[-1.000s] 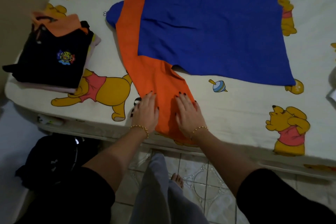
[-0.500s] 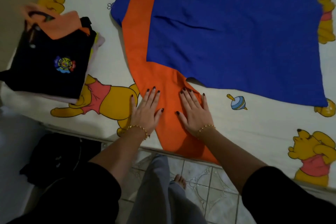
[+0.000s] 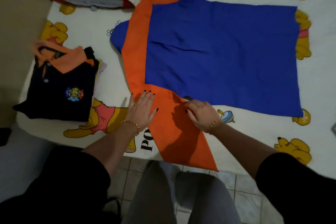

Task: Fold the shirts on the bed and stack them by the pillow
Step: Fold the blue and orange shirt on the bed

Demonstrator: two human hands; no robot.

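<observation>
Bedsheet (image 3: pixel 251 129) with bear print, tiled floor (image 3: pixel 241 202)

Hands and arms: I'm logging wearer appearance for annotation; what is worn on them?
Black short sleeves cover both upper arms. The left hand and right hand each have a gold beaded bracelet at the wrist, and the fingers carry dark nail polish.

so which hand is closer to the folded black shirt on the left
Left. The left hand lies flat on the orange sleeve, at the edge nearest the black shirt. The right hand grips the sleeve's opposite edge, farther from it.
</observation>
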